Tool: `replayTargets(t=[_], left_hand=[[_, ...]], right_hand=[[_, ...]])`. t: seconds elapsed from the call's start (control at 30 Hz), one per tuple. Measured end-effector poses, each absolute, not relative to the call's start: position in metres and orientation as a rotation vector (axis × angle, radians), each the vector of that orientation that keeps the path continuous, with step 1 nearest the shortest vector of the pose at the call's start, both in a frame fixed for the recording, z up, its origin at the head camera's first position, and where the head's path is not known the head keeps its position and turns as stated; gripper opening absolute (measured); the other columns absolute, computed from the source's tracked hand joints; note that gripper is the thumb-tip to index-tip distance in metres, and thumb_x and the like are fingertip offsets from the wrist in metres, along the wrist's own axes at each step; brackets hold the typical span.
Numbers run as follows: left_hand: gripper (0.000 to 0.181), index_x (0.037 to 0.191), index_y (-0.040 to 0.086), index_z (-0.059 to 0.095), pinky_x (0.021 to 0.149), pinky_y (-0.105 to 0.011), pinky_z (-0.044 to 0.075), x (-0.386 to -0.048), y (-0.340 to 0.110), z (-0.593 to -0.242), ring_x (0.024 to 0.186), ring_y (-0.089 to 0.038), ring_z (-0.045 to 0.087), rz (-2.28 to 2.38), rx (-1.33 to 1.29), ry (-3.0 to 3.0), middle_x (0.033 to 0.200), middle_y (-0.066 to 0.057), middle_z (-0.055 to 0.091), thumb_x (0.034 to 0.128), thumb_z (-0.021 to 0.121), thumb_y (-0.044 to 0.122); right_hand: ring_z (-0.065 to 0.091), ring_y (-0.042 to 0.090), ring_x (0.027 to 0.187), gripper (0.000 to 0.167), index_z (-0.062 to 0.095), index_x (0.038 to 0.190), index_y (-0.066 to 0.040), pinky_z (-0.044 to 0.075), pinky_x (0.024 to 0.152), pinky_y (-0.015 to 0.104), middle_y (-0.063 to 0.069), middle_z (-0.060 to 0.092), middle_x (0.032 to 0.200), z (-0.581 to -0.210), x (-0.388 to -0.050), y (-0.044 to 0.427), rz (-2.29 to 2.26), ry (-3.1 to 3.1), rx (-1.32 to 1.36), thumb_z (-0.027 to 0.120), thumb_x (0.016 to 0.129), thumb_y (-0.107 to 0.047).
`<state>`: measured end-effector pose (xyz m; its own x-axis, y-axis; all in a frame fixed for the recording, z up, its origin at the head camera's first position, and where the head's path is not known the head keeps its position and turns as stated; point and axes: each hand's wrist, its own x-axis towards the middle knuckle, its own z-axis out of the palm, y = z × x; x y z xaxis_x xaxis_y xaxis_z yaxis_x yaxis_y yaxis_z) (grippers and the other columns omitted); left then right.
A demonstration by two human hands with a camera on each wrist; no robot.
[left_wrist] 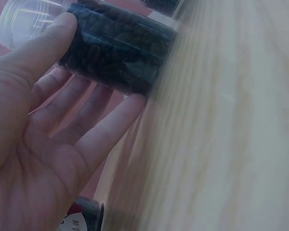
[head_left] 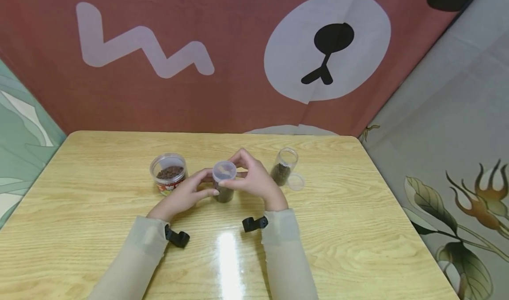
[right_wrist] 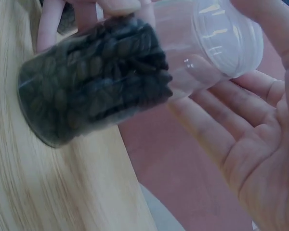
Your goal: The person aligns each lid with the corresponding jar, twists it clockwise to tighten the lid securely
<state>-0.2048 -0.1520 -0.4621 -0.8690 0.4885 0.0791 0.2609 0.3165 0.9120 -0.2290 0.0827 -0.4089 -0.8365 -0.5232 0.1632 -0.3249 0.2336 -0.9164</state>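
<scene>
A clear jar (head_left: 224,193) of dark beans stands upright on the table with its translucent lid (head_left: 224,170) on top. My left hand (head_left: 184,196) grips the jar's body from the left; in the left wrist view its thumb and fingers lie around the jar (left_wrist: 120,45). From the right, my right hand (head_left: 256,180) holds the jar's top, thumb near the lid's front edge and fingers behind. The right wrist view shows the jar (right_wrist: 94,79) filled partway with beans, and the right hand (right_wrist: 250,130) around the lid end.
A round tub (head_left: 169,174) with brown pieces and a colourful label stands left, close to the left hand. To the right is a lidless jar (head_left: 281,172) with dark contents, and a clear lid (head_left: 296,181) lies beside it. The wooden table (head_left: 358,229) meets a red cloth behind.
</scene>
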Motion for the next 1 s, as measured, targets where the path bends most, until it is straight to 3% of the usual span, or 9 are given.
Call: replayTargets(t=[0.17, 0.3, 0.53, 1.0], left_hand=[[0.059, 0.151, 0.012, 0.045, 0.109, -0.055, 0.044, -0.205, -0.152, -0.463, 0.136, -0.035, 0.05, 1.581, 0.683, 2.363, 0.147, -0.011, 0.053, 0.0991, 0.069, 0.026], [0.059, 0.151, 0.012, 0.045, 0.11, -0.056, 0.043, -0.205, -0.152, -0.463, 0.135, -0.034, 0.05, 1.583, 0.681, 2.368, 0.146, -0.011, 0.054, 0.0989, 0.069, 0.027], [0.059, 0.15, 0.013, 0.046, 0.111, -0.056, 0.041, -0.205, -0.152, -0.463, 0.135, -0.034, 0.051, 1.595, 0.675, 2.365, 0.146, -0.01, 0.054, 0.0979, 0.07, 0.027], [0.06, 0.151, 0.013, 0.045, 0.112, -0.057, 0.04, -0.204, -0.152, -0.461, 0.136, -0.034, 0.05, 1.585, 0.665, 2.362, 0.147, -0.011, 0.053, 0.0983, 0.069, 0.028]], right_hand=[[0.062, 0.02, 0.117, 0.059, 0.053, 0.13, -0.01, 0.053, 0.101, 0.035, 0.007, 0.063, 0.122, -0.41, -0.23, 0.085, -1.652, 2.303, -0.771, 0.087, 0.082, -0.013], [0.061, 0.024, 0.118, 0.066, 0.046, 0.147, -0.009, 0.052, 0.102, 0.036, 0.013, 0.061, 0.126, -0.412, -0.232, 0.09, -1.695, 2.198, -0.837, 0.078, 0.09, -0.008], [0.057, 0.026, 0.124, 0.045, 0.057, 0.138, -0.001, 0.054, 0.1, 0.04, 0.016, 0.059, 0.133, -0.414, -0.234, 0.095, -1.759, 2.048, -0.931, 0.066, 0.094, 0.001], [0.055, 0.03, 0.127, 0.043, 0.057, 0.136, 0.003, 0.054, 0.1, 0.04, 0.019, 0.057, 0.136, -0.417, -0.235, 0.096, -1.817, 1.949, -0.911, 0.066, 0.094, 0.003]])
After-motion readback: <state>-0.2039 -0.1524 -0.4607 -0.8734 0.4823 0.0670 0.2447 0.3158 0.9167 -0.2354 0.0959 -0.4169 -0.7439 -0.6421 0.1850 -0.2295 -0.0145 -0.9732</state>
